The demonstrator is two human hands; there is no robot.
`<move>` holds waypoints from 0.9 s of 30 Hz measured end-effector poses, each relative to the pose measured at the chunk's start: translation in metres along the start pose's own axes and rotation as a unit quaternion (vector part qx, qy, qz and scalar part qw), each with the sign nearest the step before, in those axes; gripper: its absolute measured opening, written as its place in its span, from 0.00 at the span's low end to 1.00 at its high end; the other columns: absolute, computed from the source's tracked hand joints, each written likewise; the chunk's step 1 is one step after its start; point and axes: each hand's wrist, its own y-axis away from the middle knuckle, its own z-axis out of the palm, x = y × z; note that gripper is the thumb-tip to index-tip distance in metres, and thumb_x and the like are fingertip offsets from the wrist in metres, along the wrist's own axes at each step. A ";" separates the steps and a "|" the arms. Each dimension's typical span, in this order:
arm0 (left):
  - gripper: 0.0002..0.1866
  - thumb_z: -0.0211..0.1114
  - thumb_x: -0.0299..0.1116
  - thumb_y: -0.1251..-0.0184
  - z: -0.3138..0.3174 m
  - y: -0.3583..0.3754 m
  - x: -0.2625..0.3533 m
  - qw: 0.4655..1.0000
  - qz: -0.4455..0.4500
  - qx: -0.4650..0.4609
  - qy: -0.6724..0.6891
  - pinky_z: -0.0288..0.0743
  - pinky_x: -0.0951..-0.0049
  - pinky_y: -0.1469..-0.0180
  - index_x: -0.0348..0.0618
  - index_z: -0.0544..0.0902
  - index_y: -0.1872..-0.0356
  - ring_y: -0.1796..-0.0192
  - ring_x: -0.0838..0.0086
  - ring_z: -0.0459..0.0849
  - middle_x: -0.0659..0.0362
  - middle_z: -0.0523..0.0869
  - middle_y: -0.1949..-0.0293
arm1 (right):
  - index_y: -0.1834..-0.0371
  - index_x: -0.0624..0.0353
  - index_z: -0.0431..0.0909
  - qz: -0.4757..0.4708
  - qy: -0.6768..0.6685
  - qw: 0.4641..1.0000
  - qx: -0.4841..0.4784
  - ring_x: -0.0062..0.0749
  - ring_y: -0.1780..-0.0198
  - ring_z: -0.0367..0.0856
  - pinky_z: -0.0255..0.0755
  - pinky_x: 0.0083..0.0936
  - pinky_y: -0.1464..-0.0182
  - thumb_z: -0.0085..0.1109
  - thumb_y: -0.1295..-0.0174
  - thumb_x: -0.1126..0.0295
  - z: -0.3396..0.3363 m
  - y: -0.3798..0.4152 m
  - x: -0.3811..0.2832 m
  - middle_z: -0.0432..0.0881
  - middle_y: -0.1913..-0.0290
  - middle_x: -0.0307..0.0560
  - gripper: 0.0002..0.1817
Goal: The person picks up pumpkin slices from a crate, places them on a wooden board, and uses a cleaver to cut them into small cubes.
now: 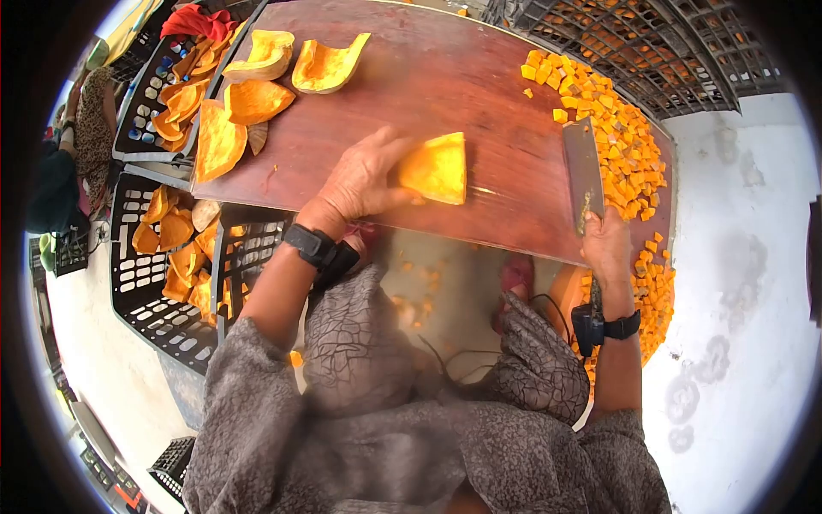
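Pumpkin piece (437, 169), bright yellow-orange, sits at the middle of a reddish-brown table (385, 90), near its front edge, gripped at its left end by a worker's left hand (364, 176). The fingers curve along the far side while the thumb runs along the near side, pinching it between them; whether it rests on the wood or is slightly raised cannot be told. To the right, the right hand (604, 240) is closed around the handle of a broad-bladed knife (584, 167), its blade pointing away from the worker, just beside a heap of pumpkin cubes (632, 146) that spreads along the table's right side. More cubes show near the right corner, past the wrist.

At the table's far left lie larger pumpkin chunks (259, 103), some curved and hollowed. Beyond them, off the left edge, a black crate (141, 157) holds similar chunks, with a red cloth (197, 21) at its far end. A second crate (158, 321), nearer the worker, also carries cut pumpkin. Dark slatted crates (591, 51) stand at the far right. Black bands (311, 243) circle both wrists, below patterned grey sleeves (248, 411).
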 end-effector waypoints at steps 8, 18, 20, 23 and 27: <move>0.40 0.79 0.48 0.60 0.006 0.001 -0.005 0.996 0.037 0.023 -0.072 0.73 0.58 0.40 0.40 0.77 0.43 0.44 0.51 0.77 0.49 0.80 0.47 | 0.59 0.65 0.76 -0.024 -0.042 0.999 0.018 0.65 0.64 0.81 0.73 0.49 0.62 0.56 0.35 0.65 0.004 0.005 -0.002 0.81 0.70 0.69 0.12; 0.41 0.77 0.48 0.59 0.009 -0.007 0.006 0.994 0.065 0.027 -0.080 0.72 0.57 0.41 0.39 0.76 0.41 0.47 0.51 0.77 0.49 0.80 0.49 | 0.56 0.67 0.75 -0.056 -0.121 0.991 0.013 0.38 0.75 0.77 0.74 0.33 0.70 0.52 0.30 0.68 -0.015 0.015 -0.032 0.79 0.72 0.53 0.11; 0.41 0.78 0.47 0.60 0.010 -0.007 0.008 0.995 0.065 0.027 -0.077 0.72 0.57 0.41 0.40 0.76 0.42 0.47 0.51 0.77 0.48 0.79 0.50 | 0.54 0.66 0.74 -0.088 -0.123 0.988 0.003 0.20 0.83 0.71 0.74 0.23 0.77 0.50 0.27 0.68 -0.024 0.022 -0.054 0.77 0.73 0.43 0.10; 0.41 0.78 0.47 0.59 0.012 -0.005 0.006 0.996 0.063 0.034 -0.055 0.74 0.57 0.43 0.40 0.75 0.41 0.47 0.51 0.78 0.48 0.78 0.49 | 0.54 0.67 0.74 -0.092 -0.170 0.979 -0.058 0.21 0.80 0.74 0.77 0.23 0.72 0.51 0.28 0.68 -0.025 0.031 -0.083 0.79 0.72 0.43 0.11; 0.41 0.77 0.48 0.57 0.016 -0.003 0.004 0.995 0.072 0.042 -0.063 0.75 0.58 0.45 0.39 0.74 0.40 0.48 0.50 0.79 0.47 0.77 0.49 | 0.65 0.65 0.72 -0.173 -0.116 0.978 -0.028 0.67 0.66 0.79 0.72 0.53 0.64 0.52 0.34 0.70 -0.023 0.042 -0.117 0.79 0.72 0.69 0.08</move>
